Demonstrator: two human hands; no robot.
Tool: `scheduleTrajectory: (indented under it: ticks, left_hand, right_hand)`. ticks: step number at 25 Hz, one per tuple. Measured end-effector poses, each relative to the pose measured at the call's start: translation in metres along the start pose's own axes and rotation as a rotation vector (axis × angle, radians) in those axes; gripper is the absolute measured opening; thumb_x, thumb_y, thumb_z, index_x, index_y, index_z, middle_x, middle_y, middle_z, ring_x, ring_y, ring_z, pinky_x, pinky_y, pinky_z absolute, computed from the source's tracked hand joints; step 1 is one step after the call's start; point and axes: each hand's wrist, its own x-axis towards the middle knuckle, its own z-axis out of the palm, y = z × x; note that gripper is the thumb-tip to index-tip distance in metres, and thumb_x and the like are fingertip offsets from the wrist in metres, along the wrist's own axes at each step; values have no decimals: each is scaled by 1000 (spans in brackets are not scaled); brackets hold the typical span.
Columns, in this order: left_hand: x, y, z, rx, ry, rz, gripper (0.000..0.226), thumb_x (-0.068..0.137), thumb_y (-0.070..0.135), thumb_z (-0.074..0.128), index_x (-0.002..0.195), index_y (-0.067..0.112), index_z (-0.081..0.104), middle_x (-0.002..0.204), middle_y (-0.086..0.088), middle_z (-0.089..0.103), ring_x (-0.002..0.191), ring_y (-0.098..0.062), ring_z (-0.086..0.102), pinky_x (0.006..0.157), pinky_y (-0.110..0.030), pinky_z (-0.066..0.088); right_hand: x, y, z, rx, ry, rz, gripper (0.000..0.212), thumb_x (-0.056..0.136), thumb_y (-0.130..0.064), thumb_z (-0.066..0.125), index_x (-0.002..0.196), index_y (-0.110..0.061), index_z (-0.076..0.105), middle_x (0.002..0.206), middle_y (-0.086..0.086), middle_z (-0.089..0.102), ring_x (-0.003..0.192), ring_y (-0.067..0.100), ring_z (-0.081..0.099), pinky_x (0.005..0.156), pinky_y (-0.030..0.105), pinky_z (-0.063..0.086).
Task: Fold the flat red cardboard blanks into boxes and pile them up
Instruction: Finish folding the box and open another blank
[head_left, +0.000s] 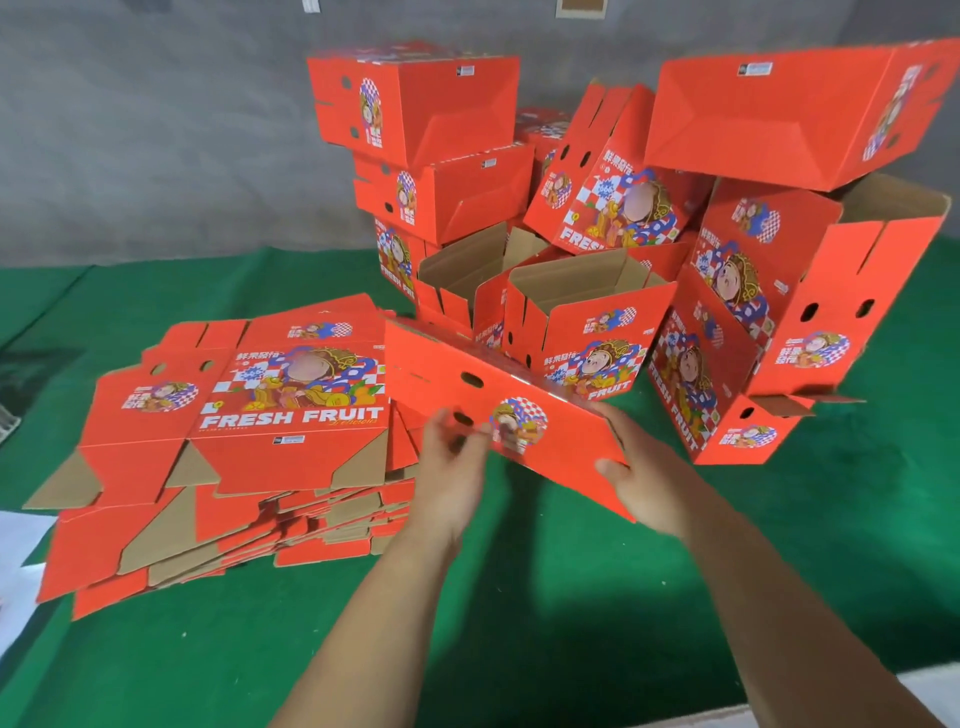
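Note:
A red cardboard blank (550, 441) with a cartoon sticker print hangs tilted in front of me above the green cloth. My right hand (639, 467) grips its lower right edge, thumb on the printed face. My left hand (452, 462) is at its left part, fingers curled loosely against the panel near an oval hole; the hand is blurred. A stack of flat red blanks (234, 431) printed "FRESH FRUIT" lies at the left. Folded red boxes (587, 322) are piled behind, some open with brown insides, some on their sides.
The green cloth (571, 597) covers the floor in front of me. A grey wall (156, 130) stands behind the pile. The box pile reaches high at the back (415, 98) and right (789, 109). A white sheet (15, 551) shows at the left edge.

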Motion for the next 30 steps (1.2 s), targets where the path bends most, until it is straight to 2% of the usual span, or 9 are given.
scheduleTrajectory:
  ticks: [4,8,10,13,16,21,24,27,30]
  left_hand:
    - [43,16,-27,178,388,60,87,89,61,67,161,35,27,170,-13,10,157,-34,17,125,-55,24]
    - [59,11,-6,291,-88,195,46,96,45,71,138,30,58,124,4,63,115,-19,63,92,-22,56]
    - [53,3,16,433,-205,311,59,92,38,77,144,26,52,132,0,61,125,-24,58,103,-35,53]
    - [35,-1,59,687,-360,492,112,81,55,82,166,30,14,173,-6,-1,158,-13,2,128,-32,9]
    - [19,-9,94,815,-461,599,126,75,69,77,161,48,-13,166,4,-36,155,-10,-17,125,-32,2]
    - [41,19,117,804,-41,634,90,75,85,58,150,40,38,137,4,41,133,-24,37,105,-38,31]
    - [79,49,100,805,142,619,89,76,88,43,149,37,44,132,5,47,126,-26,43,98,-39,28]
    - [111,78,83,936,123,567,104,75,88,44,162,34,27,163,2,34,153,-25,24,123,-45,10]
    - [119,88,63,908,-65,452,104,63,92,54,148,32,52,130,-4,60,132,-29,52,118,-49,33]
  right_hand:
    - [2,25,-25,-134,23,-24,75,102,-24,59,155,-57,18,107,7,71,87,24,69,84,39,52]
    - [21,33,-57,39,152,17,49,94,-30,72,139,-37,57,124,-2,68,107,19,64,89,35,48]
    - [36,28,-74,20,200,23,21,89,-36,75,108,-39,66,105,-4,72,92,19,65,77,35,49]
    - [55,24,-105,95,293,24,12,87,-38,77,94,-29,72,87,-2,74,83,20,69,76,39,53]
    - [70,26,-129,236,343,2,14,90,-33,78,98,-23,76,87,10,73,79,20,66,75,43,52]
    - [105,26,-149,106,250,-161,7,94,-22,73,88,-19,73,69,-11,61,62,2,51,54,17,36]
    - [123,25,-155,135,115,-294,13,97,-21,68,106,-17,77,75,-17,59,66,-4,50,63,22,41]
    - [136,21,-150,139,19,-328,24,96,-32,64,113,-20,76,79,-13,66,68,8,60,67,35,45]
    - [149,12,-142,296,26,-338,14,95,-19,72,106,-25,79,85,-13,75,75,3,64,66,17,45]
